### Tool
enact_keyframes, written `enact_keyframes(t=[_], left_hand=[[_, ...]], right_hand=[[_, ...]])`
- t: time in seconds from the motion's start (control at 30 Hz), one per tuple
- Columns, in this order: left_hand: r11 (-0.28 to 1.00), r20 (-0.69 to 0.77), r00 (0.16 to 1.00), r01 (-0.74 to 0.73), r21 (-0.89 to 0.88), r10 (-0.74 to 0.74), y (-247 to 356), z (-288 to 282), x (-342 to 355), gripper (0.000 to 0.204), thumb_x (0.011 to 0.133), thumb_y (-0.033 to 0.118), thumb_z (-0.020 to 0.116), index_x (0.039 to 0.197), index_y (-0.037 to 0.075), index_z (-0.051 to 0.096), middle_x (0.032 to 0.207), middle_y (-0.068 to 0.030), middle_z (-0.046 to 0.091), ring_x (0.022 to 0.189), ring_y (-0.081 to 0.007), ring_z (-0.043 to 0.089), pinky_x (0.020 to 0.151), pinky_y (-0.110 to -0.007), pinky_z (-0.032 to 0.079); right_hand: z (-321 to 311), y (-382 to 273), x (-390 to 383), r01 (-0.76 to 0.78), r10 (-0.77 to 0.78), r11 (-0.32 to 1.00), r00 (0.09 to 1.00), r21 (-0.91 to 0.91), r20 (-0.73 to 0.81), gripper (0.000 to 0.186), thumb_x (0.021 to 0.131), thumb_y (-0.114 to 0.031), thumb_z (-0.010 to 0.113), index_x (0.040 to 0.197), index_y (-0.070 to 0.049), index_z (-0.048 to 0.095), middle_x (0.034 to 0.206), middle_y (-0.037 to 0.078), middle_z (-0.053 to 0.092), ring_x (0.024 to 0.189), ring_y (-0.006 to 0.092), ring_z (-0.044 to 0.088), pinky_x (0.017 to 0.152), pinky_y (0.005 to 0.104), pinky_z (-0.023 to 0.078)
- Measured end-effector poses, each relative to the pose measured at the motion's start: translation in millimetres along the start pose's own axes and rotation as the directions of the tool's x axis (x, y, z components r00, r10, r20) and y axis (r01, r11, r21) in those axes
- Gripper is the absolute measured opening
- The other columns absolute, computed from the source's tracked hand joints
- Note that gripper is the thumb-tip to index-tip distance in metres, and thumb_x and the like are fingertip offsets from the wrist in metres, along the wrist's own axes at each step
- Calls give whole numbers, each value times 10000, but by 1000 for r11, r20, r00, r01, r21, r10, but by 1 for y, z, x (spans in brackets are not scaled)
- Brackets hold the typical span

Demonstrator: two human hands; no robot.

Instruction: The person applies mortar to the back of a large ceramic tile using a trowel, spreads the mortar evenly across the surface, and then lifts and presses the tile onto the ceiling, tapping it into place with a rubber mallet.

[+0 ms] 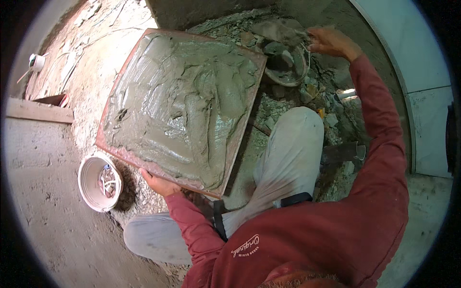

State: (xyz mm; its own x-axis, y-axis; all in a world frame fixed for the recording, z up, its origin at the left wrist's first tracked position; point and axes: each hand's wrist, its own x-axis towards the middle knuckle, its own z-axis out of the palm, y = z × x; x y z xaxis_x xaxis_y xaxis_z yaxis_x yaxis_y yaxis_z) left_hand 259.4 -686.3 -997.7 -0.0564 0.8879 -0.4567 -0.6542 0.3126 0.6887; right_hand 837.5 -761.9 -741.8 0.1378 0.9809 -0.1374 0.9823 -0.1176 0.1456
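At seven o'clock on the tile, left grip clasps its edge; at two, right grip closes round a trowel.

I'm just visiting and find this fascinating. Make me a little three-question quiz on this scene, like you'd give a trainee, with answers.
1. Which hand touches the tile?
2. True or false: the tile's upper face is bare.
3. Where is the white tub?
A) On the tile
B) Left of the tile
C) Right of the tile

Key
1. The left hand, at its near edge; the right hand is by the bucket.
2. False: wet mortar covers most of it.
3. B.
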Motion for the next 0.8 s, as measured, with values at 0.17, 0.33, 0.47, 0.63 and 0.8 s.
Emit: enact_keyframes(t=[0.17, 0.33, 0.47, 0.63, 0.8], left_hand=[[998, 15, 999, 34, -43, -34, 2, 10, -5, 603, 1069, 477, 296, 1482, 50, 398, 1434, -131, 483, 1273, -298, 485, 1101, -436, 354], [1000, 28, 1000, -7, 10, 7, -2, 6, -1, 615, 1063, 493, 319, 1483, 50, 392, 1448, -132, 479, 1284, -301, 481, 1103, -435, 353], [996, -48, 996, -66, 60, 69, 6, 13, -9, 567, 1063, 463, 333, 1441, 51, 433, 1398, -124, 516, 1253, -295, 511, 1080, -423, 383], [998, -54, 997, -46, 50, 48, 3, 10, -1, 552, 1057, 461, 348, 1421, 60, 453, 1375, -115, 541, 1236, -291, 527, 1081, -419, 386], [992, -8, 1000, 8, -127, -9, 1, 20, -9, 566, 1056, 470, 342, 1426, 55, 449, 1367, -130, 536, 1252, -288, 512, 1080, -419, 384]], right_hand=[[33, 8, 21, -141, 267, 893, 930, -427, 251, 242, 893, -279, 661, 914, -46, 725, 957, 174, 724, 855, 370, 709, 708, 483, 563], [117, -26, 80, -207, 286, 911, 941, -357, 183, 185, 782, -209, 708, 903, -76, 752, 921, 149, 733, 888, 338, 717, 729, 457, 569], [107, -70, 108, -44, 194, 935, 894, -352, 404, 204, 837, -255, 707, 900, -66, 750, 826, 103, 722, 807, 278, 706, 675, 430, 554], [90, -9, 36, -583, 252, 744, 696, 325, 672, 621, 873, -307, 743, 1336, 45, 527, 699, 80, 625, 633, 175, 595, 567, 373, 492], [123, 18, -51, -680, 193, 225, 733, 698, 653, 744, 953, -346, 655, 1497, 47, 335, 658, 17, 553, 486, 74, 467, 438, 257, 388]])
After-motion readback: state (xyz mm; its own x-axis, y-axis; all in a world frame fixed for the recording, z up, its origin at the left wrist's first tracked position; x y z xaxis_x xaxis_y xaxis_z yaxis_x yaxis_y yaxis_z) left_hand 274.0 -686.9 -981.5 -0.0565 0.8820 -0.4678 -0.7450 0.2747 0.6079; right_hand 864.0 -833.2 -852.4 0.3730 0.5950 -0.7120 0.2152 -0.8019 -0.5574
